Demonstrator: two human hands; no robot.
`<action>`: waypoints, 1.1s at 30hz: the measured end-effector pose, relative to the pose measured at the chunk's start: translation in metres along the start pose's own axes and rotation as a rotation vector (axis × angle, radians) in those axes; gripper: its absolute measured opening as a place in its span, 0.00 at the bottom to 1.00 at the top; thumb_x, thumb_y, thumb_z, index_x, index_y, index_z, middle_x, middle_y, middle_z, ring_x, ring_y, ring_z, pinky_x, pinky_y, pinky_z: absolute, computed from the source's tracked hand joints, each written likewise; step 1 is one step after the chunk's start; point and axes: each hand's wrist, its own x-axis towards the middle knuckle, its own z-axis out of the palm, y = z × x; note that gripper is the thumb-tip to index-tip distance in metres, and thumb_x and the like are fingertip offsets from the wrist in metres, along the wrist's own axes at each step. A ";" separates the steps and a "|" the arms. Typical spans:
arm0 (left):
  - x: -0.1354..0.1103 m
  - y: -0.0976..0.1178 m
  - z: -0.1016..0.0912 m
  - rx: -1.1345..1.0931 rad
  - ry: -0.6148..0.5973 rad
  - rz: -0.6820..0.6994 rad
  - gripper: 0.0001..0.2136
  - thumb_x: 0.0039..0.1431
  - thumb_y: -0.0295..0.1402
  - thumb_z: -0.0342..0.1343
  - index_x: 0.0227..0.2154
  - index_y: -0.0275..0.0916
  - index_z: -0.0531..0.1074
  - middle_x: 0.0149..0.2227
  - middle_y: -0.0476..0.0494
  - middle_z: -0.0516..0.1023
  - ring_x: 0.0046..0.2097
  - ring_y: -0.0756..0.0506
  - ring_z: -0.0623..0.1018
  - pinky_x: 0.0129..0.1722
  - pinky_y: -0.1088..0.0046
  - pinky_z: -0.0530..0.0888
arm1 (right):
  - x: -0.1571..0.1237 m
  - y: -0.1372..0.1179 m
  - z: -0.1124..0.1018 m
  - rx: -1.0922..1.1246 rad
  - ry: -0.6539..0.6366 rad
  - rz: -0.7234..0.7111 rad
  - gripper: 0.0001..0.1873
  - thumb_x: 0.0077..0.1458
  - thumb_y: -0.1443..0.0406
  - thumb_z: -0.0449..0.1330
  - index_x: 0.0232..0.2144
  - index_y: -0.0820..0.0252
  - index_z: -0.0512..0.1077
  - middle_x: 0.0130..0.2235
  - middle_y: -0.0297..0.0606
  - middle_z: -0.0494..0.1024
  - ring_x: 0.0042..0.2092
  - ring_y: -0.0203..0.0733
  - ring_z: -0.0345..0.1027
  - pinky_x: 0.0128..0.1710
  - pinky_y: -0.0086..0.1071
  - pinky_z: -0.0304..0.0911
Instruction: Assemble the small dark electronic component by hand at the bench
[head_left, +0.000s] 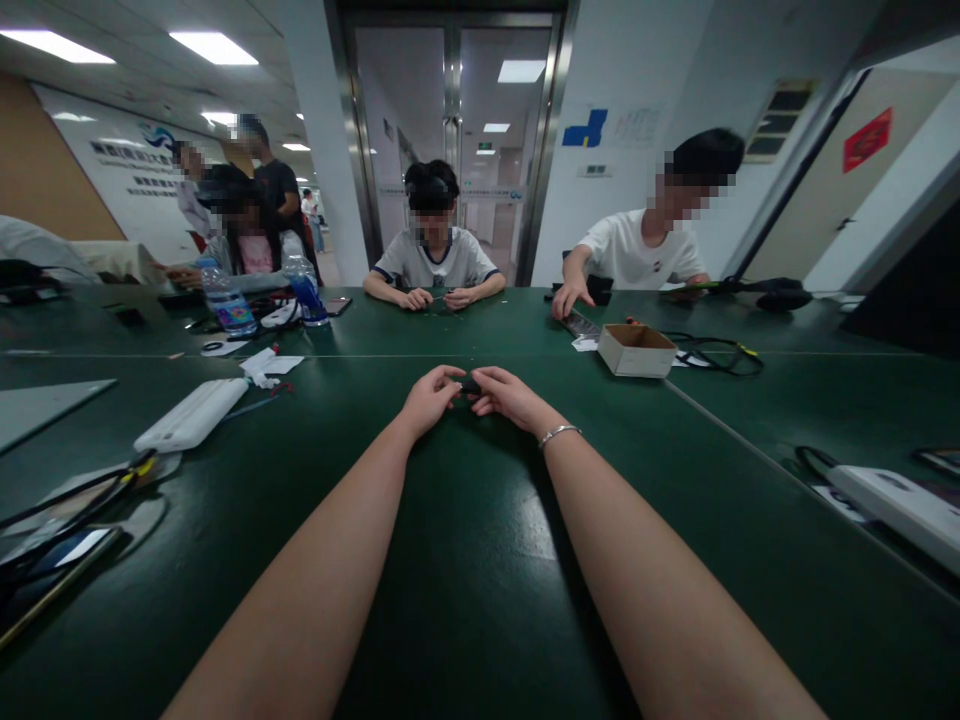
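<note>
Both my arms reach forward over the dark green table (pixel 465 520). A small black object (pixel 469 385) sits between my fingertips, too small and too covered to name. My left hand (pixel 435 400) pinches its left end, where a light-coloured tip shows. From the other side, my right hand (pixel 510 397) has its thumb and fingers closed on the right end. A silver bracelet (pixel 559 434) circles my right wrist. The two hands nearly meet, just above the tabletop.
An open cardboard box (pixel 636 352) stands ahead on the right, near a black cable (pixel 724 355). To the left lie a white power bank (pixel 193 413) and a phone (pixel 60 580); water bottles (pixel 227 297) stand farther back. Several people sit across the table.
</note>
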 end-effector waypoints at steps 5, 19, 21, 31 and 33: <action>-0.002 0.006 0.001 -0.009 0.019 -0.023 0.12 0.52 0.29 0.53 0.40 0.36 0.72 0.26 0.50 0.70 0.26 0.53 0.69 0.27 0.77 0.67 | -0.001 0.000 -0.001 0.020 -0.027 -0.051 0.20 0.52 0.77 0.60 0.45 0.59 0.65 0.32 0.32 0.74 0.25 0.31 0.71 0.24 0.22 0.70; -0.002 0.005 0.001 0.008 0.014 -0.019 0.12 0.53 0.29 0.53 0.41 0.37 0.72 0.27 0.50 0.70 0.26 0.52 0.69 0.28 0.77 0.67 | 0.002 0.001 -0.001 -0.037 0.013 -0.006 0.10 0.59 0.69 0.59 0.43 0.62 0.65 0.30 0.36 0.74 0.22 0.31 0.69 0.20 0.22 0.68; -0.002 0.005 0.001 0.017 0.018 -0.018 0.12 0.53 0.29 0.53 0.41 0.37 0.72 0.26 0.50 0.70 0.25 0.53 0.69 0.28 0.76 0.67 | 0.001 0.001 -0.001 -0.022 -0.012 -0.046 0.18 0.54 0.74 0.61 0.45 0.59 0.65 0.36 0.35 0.74 0.24 0.30 0.71 0.23 0.22 0.69; -0.002 0.005 0.000 -0.013 0.021 -0.027 0.12 0.53 0.29 0.53 0.41 0.37 0.72 0.26 0.49 0.70 0.25 0.52 0.69 0.27 0.77 0.67 | -0.002 -0.001 0.000 -0.014 -0.023 -0.040 0.23 0.52 0.75 0.62 0.49 0.58 0.62 0.33 0.32 0.73 0.26 0.31 0.71 0.25 0.23 0.71; -0.002 0.005 0.000 -0.010 0.017 -0.031 0.12 0.53 0.29 0.53 0.41 0.36 0.72 0.27 0.49 0.70 0.25 0.53 0.69 0.27 0.77 0.67 | -0.002 -0.002 0.002 -0.012 -0.015 -0.012 0.19 0.56 0.71 0.61 0.49 0.59 0.61 0.31 0.34 0.74 0.26 0.33 0.72 0.25 0.23 0.71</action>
